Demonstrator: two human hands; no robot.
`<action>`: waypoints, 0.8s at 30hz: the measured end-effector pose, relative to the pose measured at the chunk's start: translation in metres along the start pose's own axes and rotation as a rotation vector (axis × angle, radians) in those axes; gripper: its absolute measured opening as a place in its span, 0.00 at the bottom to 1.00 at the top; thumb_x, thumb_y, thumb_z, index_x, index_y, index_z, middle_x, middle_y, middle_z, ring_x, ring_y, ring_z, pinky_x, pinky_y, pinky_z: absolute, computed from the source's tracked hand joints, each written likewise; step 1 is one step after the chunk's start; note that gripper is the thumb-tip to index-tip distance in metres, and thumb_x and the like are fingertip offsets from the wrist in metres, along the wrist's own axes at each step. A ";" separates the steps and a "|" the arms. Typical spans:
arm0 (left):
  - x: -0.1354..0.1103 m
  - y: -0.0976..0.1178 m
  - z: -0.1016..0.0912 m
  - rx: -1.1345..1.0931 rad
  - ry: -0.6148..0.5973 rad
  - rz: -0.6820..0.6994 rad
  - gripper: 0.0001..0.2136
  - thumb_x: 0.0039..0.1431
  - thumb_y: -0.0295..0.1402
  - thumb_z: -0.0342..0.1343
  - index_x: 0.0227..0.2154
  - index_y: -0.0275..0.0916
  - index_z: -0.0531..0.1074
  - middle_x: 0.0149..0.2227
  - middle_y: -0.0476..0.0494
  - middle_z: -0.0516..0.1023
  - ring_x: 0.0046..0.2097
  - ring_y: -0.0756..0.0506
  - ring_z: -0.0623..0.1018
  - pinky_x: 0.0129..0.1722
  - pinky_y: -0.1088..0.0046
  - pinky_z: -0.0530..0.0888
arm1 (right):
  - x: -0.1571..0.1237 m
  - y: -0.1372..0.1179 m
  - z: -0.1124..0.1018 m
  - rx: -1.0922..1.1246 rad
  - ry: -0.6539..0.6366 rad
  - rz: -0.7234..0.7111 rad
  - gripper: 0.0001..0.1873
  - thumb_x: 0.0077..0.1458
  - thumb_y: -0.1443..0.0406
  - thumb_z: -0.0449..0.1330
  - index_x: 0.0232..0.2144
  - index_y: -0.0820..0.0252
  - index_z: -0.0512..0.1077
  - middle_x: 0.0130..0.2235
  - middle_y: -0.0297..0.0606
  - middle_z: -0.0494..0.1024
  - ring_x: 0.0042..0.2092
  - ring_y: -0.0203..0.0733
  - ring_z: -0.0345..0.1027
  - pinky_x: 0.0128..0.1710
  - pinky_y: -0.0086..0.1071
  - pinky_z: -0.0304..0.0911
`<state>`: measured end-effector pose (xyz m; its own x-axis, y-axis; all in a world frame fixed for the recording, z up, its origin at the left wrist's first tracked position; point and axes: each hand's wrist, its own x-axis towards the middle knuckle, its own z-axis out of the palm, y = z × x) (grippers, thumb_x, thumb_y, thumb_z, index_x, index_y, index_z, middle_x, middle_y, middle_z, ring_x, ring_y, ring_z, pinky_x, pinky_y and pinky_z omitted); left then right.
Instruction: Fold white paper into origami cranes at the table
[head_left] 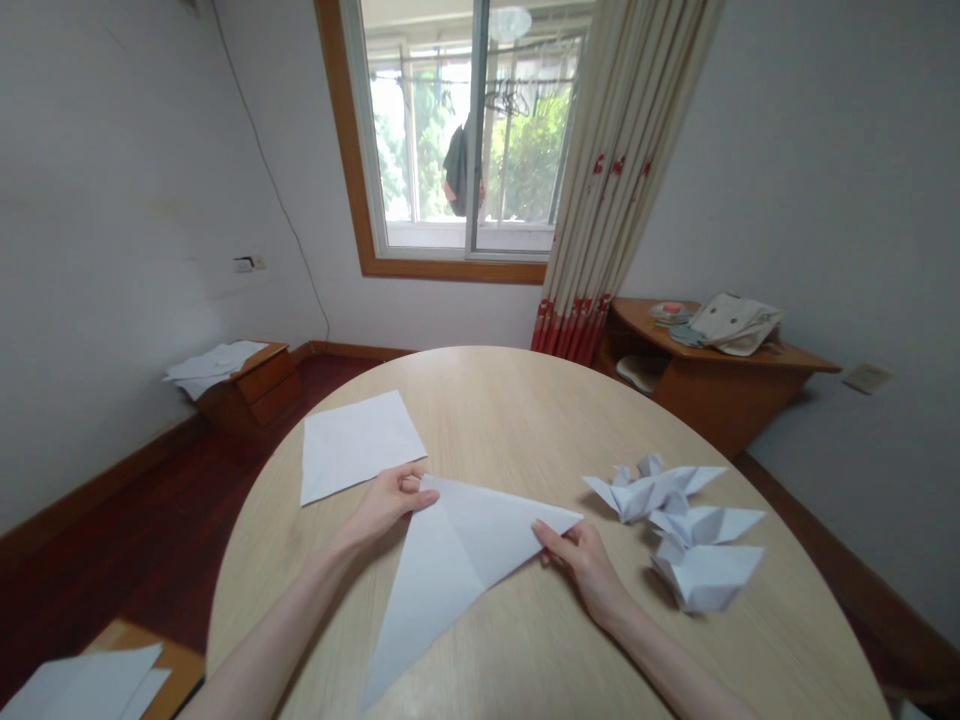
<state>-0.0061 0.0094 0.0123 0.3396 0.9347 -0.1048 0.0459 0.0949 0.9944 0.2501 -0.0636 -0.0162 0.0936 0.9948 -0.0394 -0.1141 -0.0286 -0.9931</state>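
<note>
Three folded paper figures (pixel 637 495) (pixel 709 522) (pixel 709 578) lie in a loose cluster near the right edge of the round wooden table (pixel 525 420), their pointed flaps already formed. Between the hands, near the table's front edge, a folded sheet (pixel 457 560) lies in a long kite-like triangle, with creases showing and one point aimed at the person. It has none of the figures' flaps yet. The left hand (pixel 386 505) grips its upper corner, pinched between thumb and curled fingers, while the right hand (pixel 581 570) holds its right corner, with the fingers spread along the edge. Neither hand is released. A flat, unfolded sheet (pixel 358 447) lies toward the table's left edge, just beyond the left hand. More sheets (pixel 82 685) rest on a wooden surface (pixel 176 655) at the lower left corner of the view, and another pile (pixel 214 365) sits on a low cabinet (pixel 255 390) by the far wall. A cloth bag (pixel 735 323) rests on a wooden desk (pixel 720 385) at the right, beside a curtain (pixel 600 200).
</note>
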 end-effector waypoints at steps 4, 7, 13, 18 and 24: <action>-0.006 0.009 0.005 0.014 -0.028 -0.041 0.22 0.34 0.44 0.69 0.21 0.38 0.63 0.17 0.56 0.65 0.20 0.54 0.63 0.21 0.78 0.54 | -0.001 -0.003 0.001 -0.044 0.019 -0.020 0.24 0.37 0.47 0.69 0.17 0.63 0.71 0.18 0.35 0.70 0.20 0.36 0.60 0.21 0.29 0.57; -0.009 0.014 0.008 0.037 -0.037 -0.071 0.20 0.33 0.42 0.69 0.21 0.37 0.64 0.15 0.58 0.62 0.19 0.54 0.62 0.21 0.78 0.53 | 0.000 -0.003 -0.001 -0.046 0.070 -0.050 0.24 0.37 0.47 0.69 0.17 0.62 0.70 0.17 0.35 0.70 0.20 0.37 0.61 0.20 0.29 0.57; -0.011 0.015 0.013 0.070 -0.076 -0.140 0.17 0.33 0.40 0.69 0.23 0.35 0.71 0.15 0.56 0.64 0.19 0.52 0.64 0.21 0.77 0.57 | 0.001 -0.004 -0.001 -0.038 0.092 -0.081 0.23 0.37 0.47 0.69 0.21 0.61 0.71 0.21 0.38 0.74 0.24 0.42 0.66 0.25 0.33 0.63; -0.011 0.013 0.016 0.054 -0.084 -0.165 0.18 0.32 0.43 0.70 0.19 0.35 0.70 0.16 0.51 0.68 0.20 0.51 0.67 0.21 0.76 0.61 | 0.001 -0.005 -0.003 -0.126 0.019 -0.051 0.23 0.36 0.49 0.69 0.23 0.62 0.72 0.23 0.39 0.76 0.25 0.42 0.68 0.24 0.32 0.63; -0.010 0.009 0.013 0.074 -0.087 -0.149 0.20 0.35 0.47 0.68 0.18 0.33 0.72 0.18 0.47 0.70 0.22 0.50 0.69 0.23 0.75 0.64 | 0.001 -0.007 -0.004 -0.214 0.058 -0.026 0.23 0.37 0.48 0.68 0.15 0.61 0.69 0.15 0.35 0.71 0.17 0.37 0.61 0.18 0.30 0.57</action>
<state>0.0026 -0.0036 0.0225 0.4038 0.8788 -0.2544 0.1698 0.2012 0.9647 0.2551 -0.0626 -0.0098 0.1515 0.9884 -0.0140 0.1014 -0.0297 -0.9944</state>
